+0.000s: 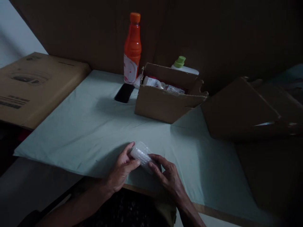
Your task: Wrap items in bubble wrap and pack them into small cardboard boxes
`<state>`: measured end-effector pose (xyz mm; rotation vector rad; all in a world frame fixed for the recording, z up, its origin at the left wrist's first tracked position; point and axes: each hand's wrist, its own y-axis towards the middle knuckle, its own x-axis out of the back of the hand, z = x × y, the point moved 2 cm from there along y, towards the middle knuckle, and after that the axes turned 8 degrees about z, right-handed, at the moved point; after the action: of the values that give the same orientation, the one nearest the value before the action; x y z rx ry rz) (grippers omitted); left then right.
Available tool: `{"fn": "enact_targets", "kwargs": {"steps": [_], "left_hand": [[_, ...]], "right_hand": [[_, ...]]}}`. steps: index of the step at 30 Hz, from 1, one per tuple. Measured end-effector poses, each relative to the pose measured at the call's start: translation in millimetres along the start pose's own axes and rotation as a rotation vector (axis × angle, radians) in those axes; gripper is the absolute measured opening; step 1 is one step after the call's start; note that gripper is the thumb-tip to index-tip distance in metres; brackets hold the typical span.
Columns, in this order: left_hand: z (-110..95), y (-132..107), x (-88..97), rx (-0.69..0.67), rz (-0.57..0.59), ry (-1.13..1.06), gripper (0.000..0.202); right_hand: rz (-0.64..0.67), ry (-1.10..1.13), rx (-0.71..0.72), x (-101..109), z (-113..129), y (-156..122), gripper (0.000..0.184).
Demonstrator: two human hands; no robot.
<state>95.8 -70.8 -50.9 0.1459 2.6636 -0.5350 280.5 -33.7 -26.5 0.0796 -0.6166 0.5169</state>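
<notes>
Between my two hands, just above the front part of the cloth-covered table, is a bundle of clear bubble wrap. It is rolled into a short, shiny, roughly cylindrical shape and tilts down to the right. My left hand grips its left end, thumb on the near side and fingers behind. Around the lower right end closes my right hand, thumb and forefinger pinching the plastic. Whether anything lies inside the wrap, I cannot tell.
An open cardboard box with small packets inside stands ahead. Behind it are a white bottle with a green cap and an orange bottle. A black phone lies left of the box. Larger cartons flank the table.
</notes>
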Motion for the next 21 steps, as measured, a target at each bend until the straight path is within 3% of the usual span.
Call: {"fn": "enact_targets", "kwargs": {"steps": [3,5,7,11,13,18,21], "left_hand": [[1,5,-3.9,-0.026,-0.041,0.014,0.084],[2,5,-6.2,-0.053,-0.038,0.022,0.074],[2,5,-8.1,-0.076,-0.014,0.036,0.065],[-12,7,-9.1,-0.115,0.081,0.266,0.052],[-37,13,-8.0,-0.263,0.056,0.518,0.048],[-139,52,-16.7,-0.951,-0.158,1.157,0.046],[-178,91,-23.3,-1.065,-0.271,1.373,0.047]], "right_hand": [[-0.153,-0.134,0.070,4,-2,-6,0.026],[-0.220,-0.151,0.070,9,-6,-11,0.036],[-0.170,-0.087,0.049,12,-8,-12,0.049],[-0.038,0.008,0.033,23,-3,-6,0.033],[-0.089,-0.022,0.043,38,2,-1,0.031],[-0.319,-0.263,0.156,104,28,13,0.029],[-0.473,-0.426,0.288,149,54,29,0.021]]}}
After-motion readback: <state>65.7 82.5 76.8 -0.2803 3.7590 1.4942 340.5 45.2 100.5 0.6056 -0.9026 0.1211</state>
